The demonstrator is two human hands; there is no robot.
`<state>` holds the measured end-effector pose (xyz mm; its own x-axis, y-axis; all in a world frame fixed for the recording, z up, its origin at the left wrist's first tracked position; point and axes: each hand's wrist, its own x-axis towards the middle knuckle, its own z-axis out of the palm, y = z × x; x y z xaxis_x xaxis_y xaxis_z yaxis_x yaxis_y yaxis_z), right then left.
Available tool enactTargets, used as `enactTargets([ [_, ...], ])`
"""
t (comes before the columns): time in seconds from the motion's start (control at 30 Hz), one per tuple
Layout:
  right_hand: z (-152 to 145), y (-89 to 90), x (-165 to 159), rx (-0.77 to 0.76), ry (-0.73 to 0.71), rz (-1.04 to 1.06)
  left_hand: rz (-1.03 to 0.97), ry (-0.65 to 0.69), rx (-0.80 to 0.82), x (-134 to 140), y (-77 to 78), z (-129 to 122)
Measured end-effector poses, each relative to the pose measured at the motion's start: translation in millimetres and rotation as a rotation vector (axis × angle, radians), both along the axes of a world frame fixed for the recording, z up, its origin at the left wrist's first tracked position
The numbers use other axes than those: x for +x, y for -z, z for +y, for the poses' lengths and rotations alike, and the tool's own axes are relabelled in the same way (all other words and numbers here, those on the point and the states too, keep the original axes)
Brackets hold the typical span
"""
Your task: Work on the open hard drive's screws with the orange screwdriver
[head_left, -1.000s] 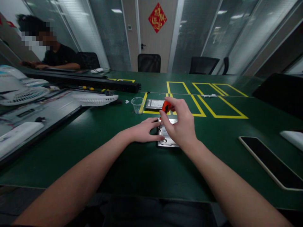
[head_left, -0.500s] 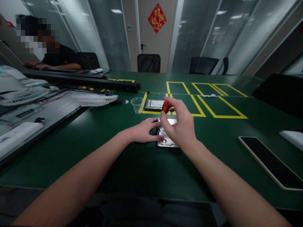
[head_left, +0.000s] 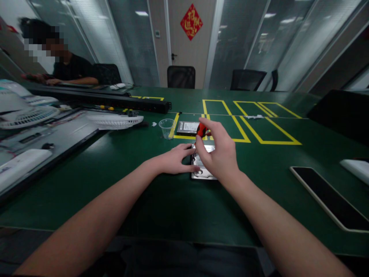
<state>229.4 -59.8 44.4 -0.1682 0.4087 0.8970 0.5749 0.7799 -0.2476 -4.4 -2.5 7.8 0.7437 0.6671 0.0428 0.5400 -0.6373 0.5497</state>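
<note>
Work looks unfinished: the near hard drive, cover apparently still on, lies on the green table under the spread left hand, the right hand grips a red-and-black screwdriver over it, and a second hard drive sits untouched beyond.

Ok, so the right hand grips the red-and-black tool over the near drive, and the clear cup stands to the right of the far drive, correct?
Not quite: in the head view the clear cup stands to the left of the far drive. The right hand does grip the red-and-black tool over the near drive.
</note>
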Motion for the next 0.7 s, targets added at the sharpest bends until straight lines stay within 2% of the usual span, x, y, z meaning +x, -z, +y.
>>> enactTargets([
  [0.27,1.9,0.8,2.1,0.019,0.039,0.005,0.003,-0.002,-0.001,-0.2,-2.1,-1.3],
  [0.5,-0.6,1.2,-1.7,-0.006,-0.010,0.010,0.000,0.011,0.004,-0.5,-0.3,0.8],
  [0.7,2.2,2.6,2.2,-0.028,0.058,-0.003,-0.009,0.015,0.012,-1.8,0.2,0.2],
])
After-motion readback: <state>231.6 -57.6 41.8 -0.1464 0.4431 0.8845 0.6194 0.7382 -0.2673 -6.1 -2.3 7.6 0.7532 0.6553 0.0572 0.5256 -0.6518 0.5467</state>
